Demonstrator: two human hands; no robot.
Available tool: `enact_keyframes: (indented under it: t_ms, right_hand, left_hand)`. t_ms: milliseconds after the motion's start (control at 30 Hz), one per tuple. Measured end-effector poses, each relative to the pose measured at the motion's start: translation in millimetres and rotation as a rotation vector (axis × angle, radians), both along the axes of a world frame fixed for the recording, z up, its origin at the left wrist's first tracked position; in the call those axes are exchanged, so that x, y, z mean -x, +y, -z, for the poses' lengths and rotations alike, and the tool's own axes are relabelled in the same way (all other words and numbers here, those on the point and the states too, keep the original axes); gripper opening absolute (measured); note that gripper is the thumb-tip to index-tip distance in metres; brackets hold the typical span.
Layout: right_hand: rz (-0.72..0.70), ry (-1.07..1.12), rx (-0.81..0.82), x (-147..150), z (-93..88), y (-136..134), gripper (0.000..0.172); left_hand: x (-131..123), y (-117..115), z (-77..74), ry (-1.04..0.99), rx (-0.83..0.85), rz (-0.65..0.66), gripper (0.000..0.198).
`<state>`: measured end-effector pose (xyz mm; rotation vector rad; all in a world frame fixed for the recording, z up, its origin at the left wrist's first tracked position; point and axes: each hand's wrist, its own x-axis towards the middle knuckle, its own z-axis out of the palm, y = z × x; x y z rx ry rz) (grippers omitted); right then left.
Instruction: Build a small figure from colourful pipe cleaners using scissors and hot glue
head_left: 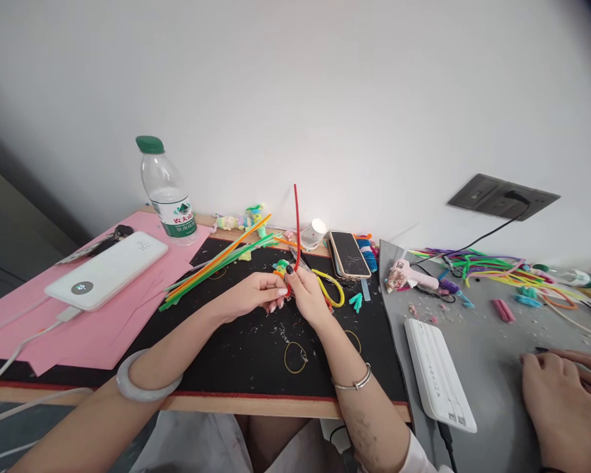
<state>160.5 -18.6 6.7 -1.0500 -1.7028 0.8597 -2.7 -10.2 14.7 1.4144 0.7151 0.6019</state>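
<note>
Above the black mat (217, 368), my left hand (256, 293) and my right hand (303, 289) meet at the middle. Both pinch the lower part of a red pipe cleaner (297, 223), whose free end stands straight up. A small green and orange piece (280, 266) shows just behind the fingertips; which hand supports it is unclear. Beside my right hand lies a looped yellow pipe cleaner (342, 292). Left of my hands rest green pipe cleaners (197, 284) and orange ones (231, 246). The fingertips partly hide the red piece's lower end.
A water bottle (170, 197) and white power bank (108, 269) stand on pink paper (113, 328) at left. Behind are a paper cup (314, 233) and phone (349, 255). At right are a glue gun (414, 276), another power bank (439, 374) and another person's hands (561, 401).
</note>
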Motion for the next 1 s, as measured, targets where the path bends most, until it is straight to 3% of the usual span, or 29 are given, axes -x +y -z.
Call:
enact_keyframes:
  t_ms: [100, 233, 300, 333, 533, 833, 1000]
  right_hand:
    - [0.078, -0.169, -0.036, -9, -7.7, 3, 0.038]
    - [0.391, -0.421, -0.006, -32, -12.3, 8, 0.018]
    - [0.473, -0.543, 0.053, -43, -10.1, 7, 0.010]
    - [0.491, -0.595, 0.075, -48, -8.4, 5, 0.014]
    - [0.451, -0.804, 0.215, -49, -4.9, -11, 0.043]
    - [0.557, -0.876, 0.385, -47, -10.3, -10, 0.013]
    - [0.507, -0.663, 0.300, -52, -10.6, -9, 0.030]
  left_hand:
    - [-1, 2, 0.2, 0.008, -0.039, -0.115, 0.029]
    - [-2, 4, -1.4, 0.012, -0.078, -0.311, 0.029]
    - [-2, 5, -0.6, 0.015, -0.112, -0.379, 0.029]
    - [-2, 6, 0.4, 0.019, -0.131, -0.403, 0.029]
    - [-1, 9, 8.2, 0.075, -0.161, -0.435, 0.031]
    - [1, 9, 2.2, 0.096, -0.211, -0.438, 0.025]
    - [3, 6, -4.8, 0.018, -0.319, -0.554, 0.021]
